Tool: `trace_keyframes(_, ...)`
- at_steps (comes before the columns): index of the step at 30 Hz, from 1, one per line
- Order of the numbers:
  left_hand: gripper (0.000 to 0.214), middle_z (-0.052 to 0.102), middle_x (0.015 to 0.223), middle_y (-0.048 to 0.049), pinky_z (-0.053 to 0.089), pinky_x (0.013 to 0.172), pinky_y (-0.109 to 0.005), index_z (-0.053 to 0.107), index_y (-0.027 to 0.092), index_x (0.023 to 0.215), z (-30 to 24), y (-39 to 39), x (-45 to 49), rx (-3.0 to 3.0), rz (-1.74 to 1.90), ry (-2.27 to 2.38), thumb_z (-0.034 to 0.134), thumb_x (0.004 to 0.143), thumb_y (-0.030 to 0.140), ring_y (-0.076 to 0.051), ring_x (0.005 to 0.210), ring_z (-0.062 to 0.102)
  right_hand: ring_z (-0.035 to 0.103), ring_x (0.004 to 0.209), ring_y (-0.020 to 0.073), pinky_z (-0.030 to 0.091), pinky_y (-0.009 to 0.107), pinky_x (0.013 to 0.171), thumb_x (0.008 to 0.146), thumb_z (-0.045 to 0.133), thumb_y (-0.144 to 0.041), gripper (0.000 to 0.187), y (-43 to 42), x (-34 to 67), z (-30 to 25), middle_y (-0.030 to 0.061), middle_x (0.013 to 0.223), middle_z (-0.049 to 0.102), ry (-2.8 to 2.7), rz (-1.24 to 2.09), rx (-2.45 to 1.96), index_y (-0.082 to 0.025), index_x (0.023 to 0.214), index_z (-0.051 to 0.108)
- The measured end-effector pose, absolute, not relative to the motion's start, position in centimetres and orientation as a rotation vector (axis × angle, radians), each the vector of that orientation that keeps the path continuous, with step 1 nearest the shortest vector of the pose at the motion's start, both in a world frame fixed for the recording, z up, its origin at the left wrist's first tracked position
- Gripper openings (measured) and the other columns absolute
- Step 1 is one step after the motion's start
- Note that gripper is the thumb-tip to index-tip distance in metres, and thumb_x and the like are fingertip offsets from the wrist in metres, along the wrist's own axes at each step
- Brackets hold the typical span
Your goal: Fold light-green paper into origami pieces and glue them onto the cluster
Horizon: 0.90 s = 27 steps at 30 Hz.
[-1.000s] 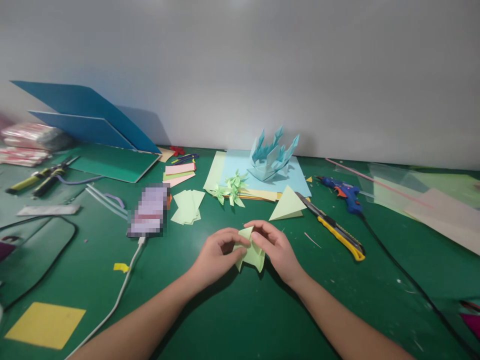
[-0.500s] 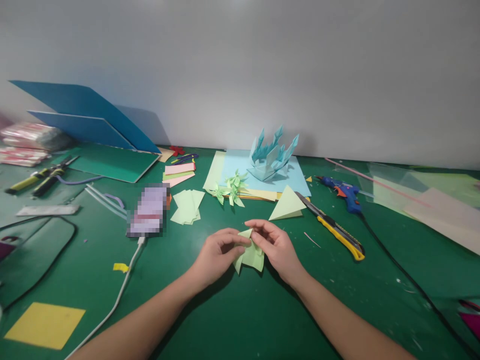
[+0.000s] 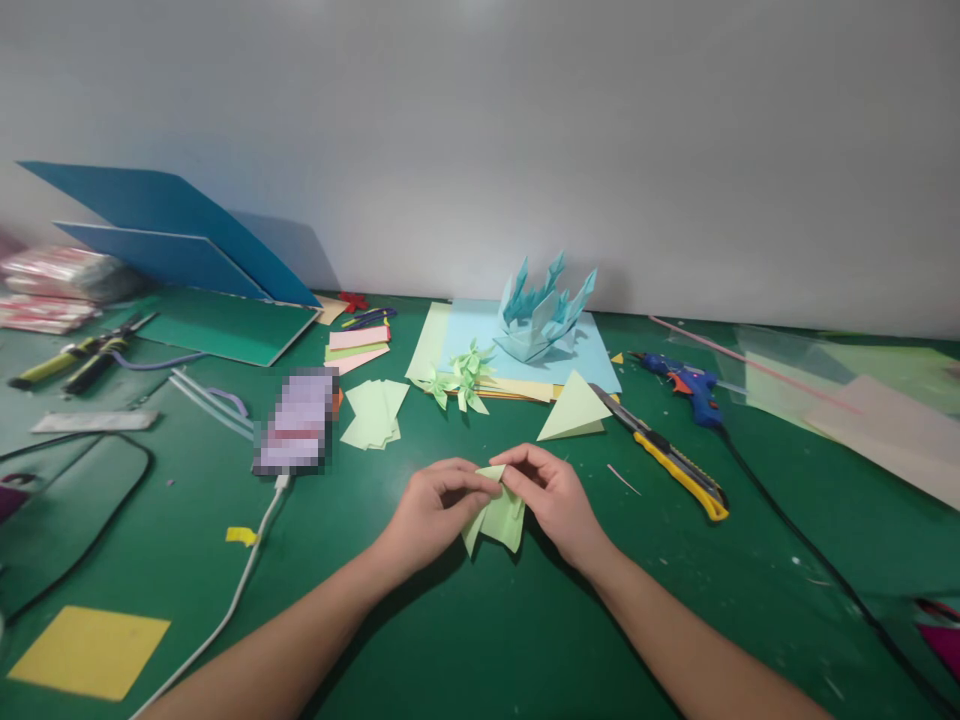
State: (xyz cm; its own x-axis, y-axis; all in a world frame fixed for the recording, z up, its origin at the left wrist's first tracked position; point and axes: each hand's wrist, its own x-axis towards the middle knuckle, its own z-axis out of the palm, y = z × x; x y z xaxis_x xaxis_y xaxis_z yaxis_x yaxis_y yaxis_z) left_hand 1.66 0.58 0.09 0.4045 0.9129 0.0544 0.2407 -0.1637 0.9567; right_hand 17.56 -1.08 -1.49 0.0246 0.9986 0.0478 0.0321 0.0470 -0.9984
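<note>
Green bench strewn with craft sheets. At centre, folded paper is held just above surface, top corner pinched from both sides: left hand grip and right hand grip clamped on it, likely so flaps hang free. Utility knife laid at 2 o'clock, near right hand.

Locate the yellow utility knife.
Head view: the yellow utility knife lies on the green mat, right of the right hand, between the pale green triangle and the blue glue gun.
</note>
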Motion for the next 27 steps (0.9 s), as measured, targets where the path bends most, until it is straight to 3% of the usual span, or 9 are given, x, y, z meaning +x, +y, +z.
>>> trace_keyframes(9,0.018,0.066,0.080,-0.0054,0.044,0.056,-0.024,0.075,0.019,0.076,-0.01,0.55,1.64,1.720,0.814,1.041,0.057,0.073,0.015,-0.013,0.063,0.059,0.053,0.058,0.0138,0.042,0.025,0.056,0.078,0.054,-0.041,0.026,-1.23,17.58,-0.91,-0.0001,0.062,0.059,-1.183,1.254,-1.159,-0.018,0.081,0.067)
trace_keyframes(17,0.022,0.069,0.077,-0.0042,0.048,0.063,-0.024,0.074,0.021,0.075,-0.18,0.37,1.71,1.841,0.849,1.002,0.055,0.073,0.009,-0.014,0.069,0.062,0.057,0.062,0.0160,0.045,0.028,0.059,0.072,0.061,-0.035,0.019,-1.13,17.13,-1.25,0.0027,0.065,0.065,-1.280,1.128,-1.269,-0.018,0.067,0.063)
trace_keyframes(27,0.016,0.066,0.071,-0.0021,0.046,0.061,-0.023,0.074,0.021,0.074,0.22,0.66,1.50,1.752,0.874,1.041,0.059,0.075,0.016,-0.013,0.064,0.059,0.050,0.057,0.0117,0.043,0.026,0.058,0.065,0.069,-0.041,0.025,-0.55,17.61,-1.72,-0.0005,0.063,0.059,-0.841,1.166,-1.246,-0.017,0.072,0.067)
